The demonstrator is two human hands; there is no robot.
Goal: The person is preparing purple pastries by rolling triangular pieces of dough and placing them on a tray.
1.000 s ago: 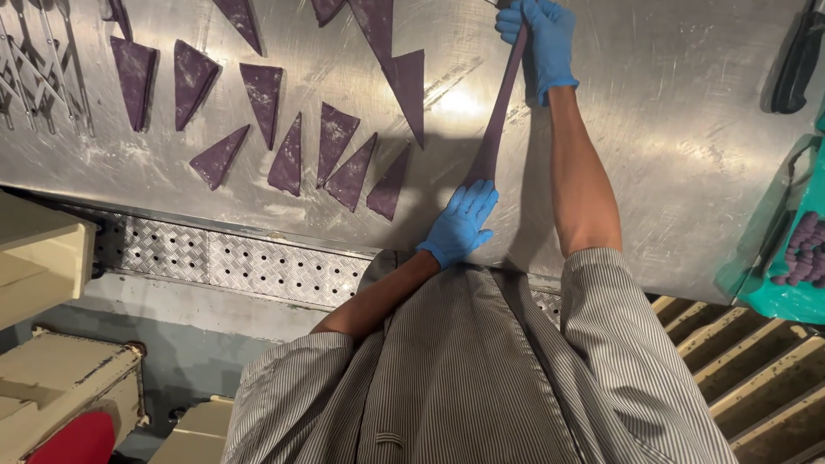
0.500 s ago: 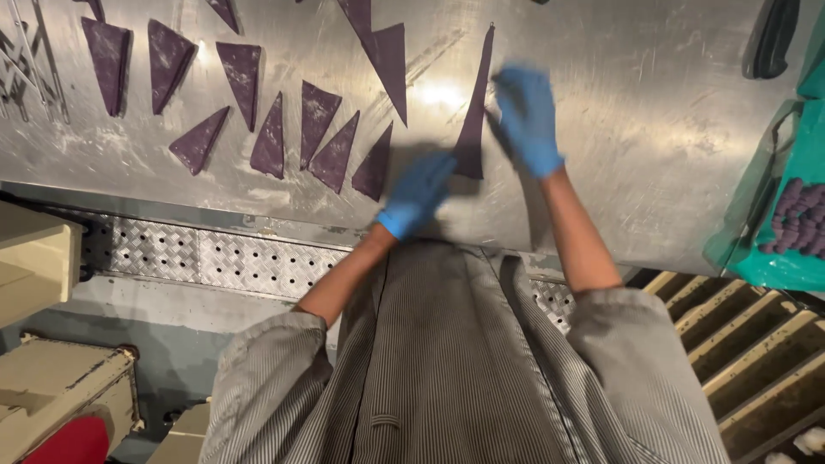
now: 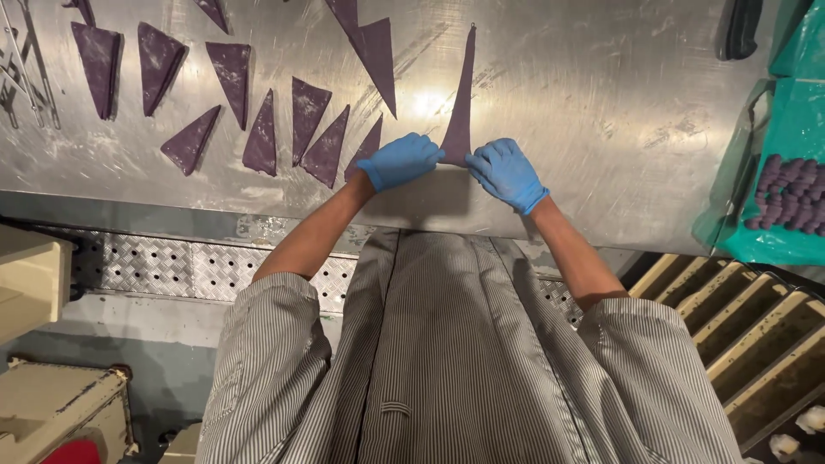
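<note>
Both gloved hands have come together at the wide base of the long purple dough triangle (image 3: 461, 103), which lay stretched between them a second ago.

Left hand (image 3: 402, 160) and right hand (image 3: 507, 174) pinch its near edge on the steel table (image 3: 601, 112). Other purple triangles (image 3: 258, 112) lie just left, clear of the grip; a green tray (image 3: 803, 103) of purple pieces sits well right.

Both gloved hands, left hand (image 3: 402, 160) and right hand (image 3: 507, 174), meet knuckle to knuckle, fingers curled downward, forearms converging
</note>
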